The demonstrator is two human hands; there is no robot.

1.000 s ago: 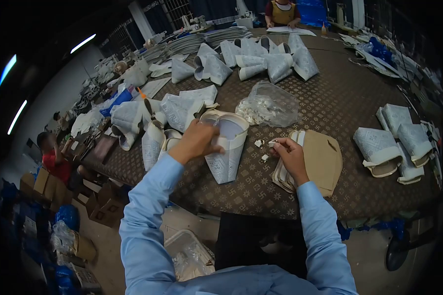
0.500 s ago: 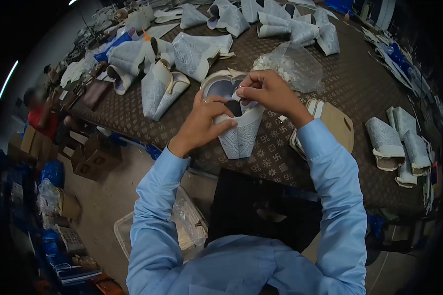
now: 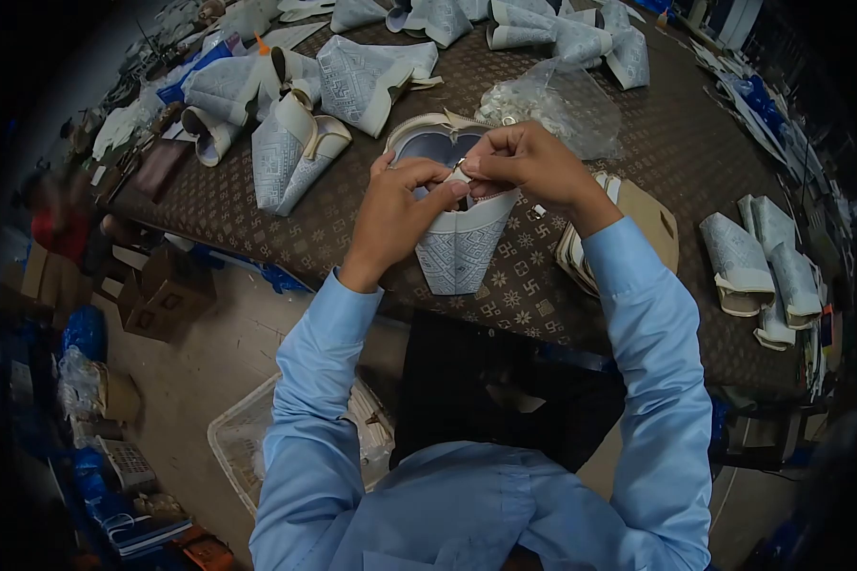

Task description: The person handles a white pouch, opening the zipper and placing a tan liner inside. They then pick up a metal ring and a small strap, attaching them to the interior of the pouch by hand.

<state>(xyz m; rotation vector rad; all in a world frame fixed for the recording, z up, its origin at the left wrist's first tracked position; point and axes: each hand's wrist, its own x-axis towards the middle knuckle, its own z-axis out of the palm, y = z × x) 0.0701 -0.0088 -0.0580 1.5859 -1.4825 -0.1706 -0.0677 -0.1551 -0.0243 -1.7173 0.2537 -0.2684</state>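
Note:
A pale grey patterned pouch [image 3: 462,255] stands on the table with its cream-edged mouth spread in a heart shape and its dark lining showing. My left hand [image 3: 396,205] rests at the pouch's left rim, thumb and forefinger brought together over the near edge of the mouth. Opposite it, my right hand [image 3: 533,169] pinches a small white and metal piece [image 3: 459,171], too small to name surely. The fingertips of both hands meet at this piece, and they hide part of the rim.
Several similar pouches [image 3: 300,152] lie at the back and left. Behind my right hand is a clear plastic bag [image 3: 562,109] of small white pieces. Stacked beige panels [image 3: 638,228] sit to the right, more pouches [image 3: 738,262] beyond. A person in red [image 3: 59,224] is at far left.
My left hand's fingers have come up to meet my right hand's at the small piece. The view has shifted slightly, and a small white bit now shows clearly beside the beige panels.

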